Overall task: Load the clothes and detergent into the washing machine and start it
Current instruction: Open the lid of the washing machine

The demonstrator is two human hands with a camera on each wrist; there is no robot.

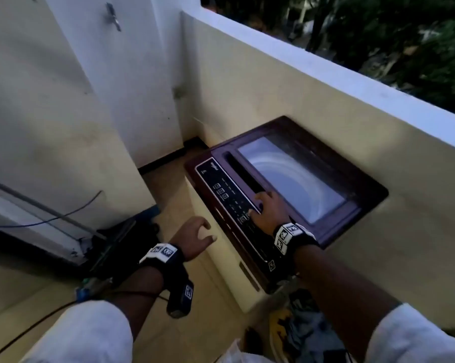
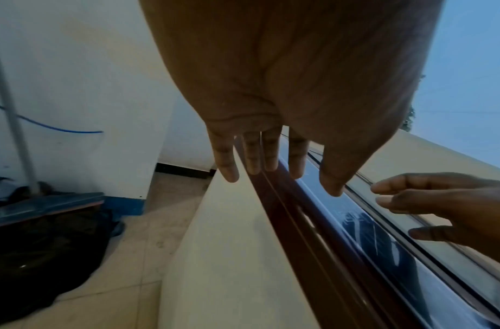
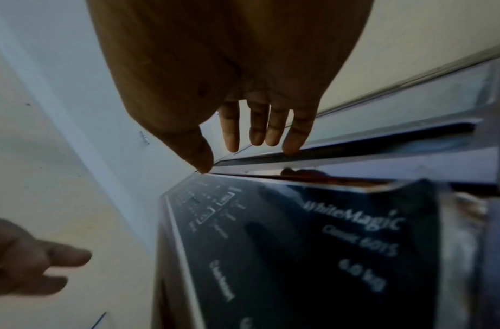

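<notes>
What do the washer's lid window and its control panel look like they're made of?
Lid window: probably clear glass or hard plastic with a glossy finish; it mirrors the pale sky, and curved rings of the tub show through. Control panel: likely smooth, glossy dark plastic with white printed lettering; a hand's reflection shows on its surface.

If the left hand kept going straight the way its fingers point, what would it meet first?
Probably the washer's front top edge: the left hand hovers open beside the control panel, fingers aimed toward it. Depth is unclear; it might pass just above.
</notes>
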